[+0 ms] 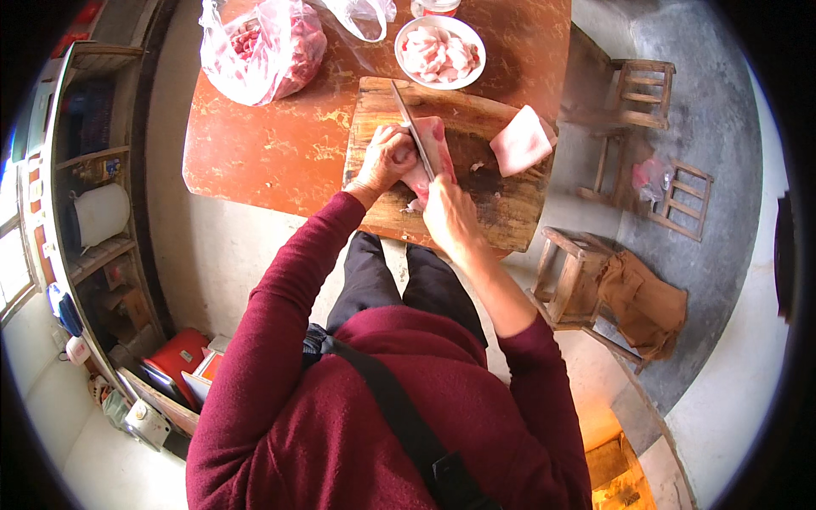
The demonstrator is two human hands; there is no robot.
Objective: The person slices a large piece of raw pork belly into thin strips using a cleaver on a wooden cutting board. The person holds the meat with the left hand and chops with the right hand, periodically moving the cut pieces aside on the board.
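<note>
My right hand (450,212) is closed round the handle of a knife (411,127), whose blade points away from me and rests on a piece of pale pink meat (438,146). My left hand (387,159), fingers curled, presses the same piece from the left side of the blade. Under it lies a worn wooden cutting board (501,219). A second pale slab of meat (521,142) lies at the board's right edge, apart from both hands. Small scraps are scattered on the wood. Beyond the board stands a white bowl (406,75) of sliced meat (439,53).
The board sits on a reddish-brown table (263,153). A clear plastic bag of red meat (272,53) lies at the far left, with another white bag (361,15) beside it. Wooden stools (565,276) stand to the right, one with a brown cloth (646,302). Shelves (102,161) line the left.
</note>
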